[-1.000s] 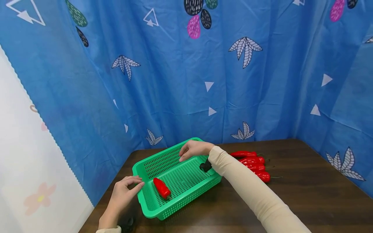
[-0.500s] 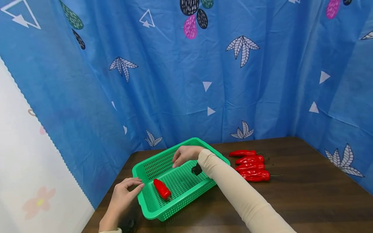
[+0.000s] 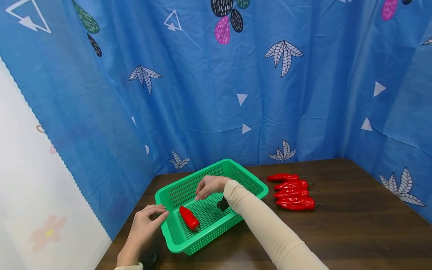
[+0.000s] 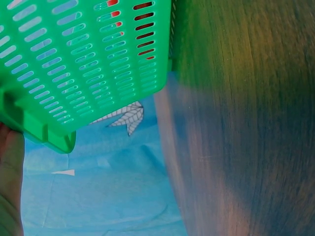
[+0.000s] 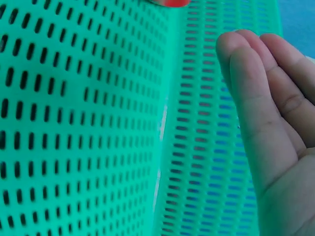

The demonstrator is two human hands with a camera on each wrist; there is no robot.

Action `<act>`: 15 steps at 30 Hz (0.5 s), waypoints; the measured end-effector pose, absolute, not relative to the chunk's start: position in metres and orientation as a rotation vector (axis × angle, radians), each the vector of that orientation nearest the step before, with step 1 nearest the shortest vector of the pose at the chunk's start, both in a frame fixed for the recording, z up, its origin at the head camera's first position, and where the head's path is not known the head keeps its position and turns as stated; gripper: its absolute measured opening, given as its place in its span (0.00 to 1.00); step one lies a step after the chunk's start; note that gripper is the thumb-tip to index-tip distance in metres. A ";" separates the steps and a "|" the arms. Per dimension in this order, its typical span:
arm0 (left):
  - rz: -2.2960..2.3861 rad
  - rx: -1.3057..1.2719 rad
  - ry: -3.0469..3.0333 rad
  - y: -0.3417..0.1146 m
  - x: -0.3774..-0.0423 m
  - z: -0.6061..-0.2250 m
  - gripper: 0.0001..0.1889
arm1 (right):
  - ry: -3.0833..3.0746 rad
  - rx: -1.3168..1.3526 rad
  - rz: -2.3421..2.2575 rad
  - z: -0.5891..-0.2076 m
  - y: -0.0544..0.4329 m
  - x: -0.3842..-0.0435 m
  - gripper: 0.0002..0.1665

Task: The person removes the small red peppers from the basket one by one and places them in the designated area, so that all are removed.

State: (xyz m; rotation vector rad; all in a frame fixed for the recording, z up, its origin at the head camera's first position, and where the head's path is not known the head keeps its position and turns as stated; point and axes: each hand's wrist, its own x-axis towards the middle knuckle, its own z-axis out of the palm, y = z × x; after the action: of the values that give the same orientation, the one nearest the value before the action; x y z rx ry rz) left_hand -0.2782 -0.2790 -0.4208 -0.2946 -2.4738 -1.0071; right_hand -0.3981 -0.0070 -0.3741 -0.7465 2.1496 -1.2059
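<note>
A green perforated plastic basket stands on the table. My left hand holds the rim at its left end, thumb and fingertips at the edge. In the left wrist view, fingers show beside the green rim. Inside the basket lies one red pepper, near the left end. My right hand hangs over the basket's middle, to the right of that pepper. Its thumb lies close against the fingertips, with nothing seen between them. A red end of the pepper shows at that view's top edge.
Several red peppers lie in a stack of rows on the dark wooden table, right of the basket. A blue patterned curtain hangs behind, and a white sheet covers the left side.
My right hand has moved left and down over the basket, towards the pepper in it. The stacked peppers have come into full view. My left hand stays at the rim.
</note>
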 end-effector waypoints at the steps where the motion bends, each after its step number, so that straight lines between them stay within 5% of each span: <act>1: -1.011 -0.299 -2.474 -0.279 -0.278 -0.421 0.03 | 2.152 -0.744 -1.204 -0.375 -0.008 -0.397 0.22; 15: -1.022 -0.306 -2.462 -0.279 -0.277 -0.422 0.03 | 2.216 -0.775 -1.078 -0.371 -0.021 -0.381 0.22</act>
State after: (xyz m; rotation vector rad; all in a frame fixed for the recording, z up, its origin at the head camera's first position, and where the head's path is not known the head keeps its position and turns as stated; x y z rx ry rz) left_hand -0.2769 -0.2790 -0.4225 -0.3060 -2.4624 -1.0218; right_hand -0.3807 -0.0205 -0.3710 -0.7754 2.2158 -1.0780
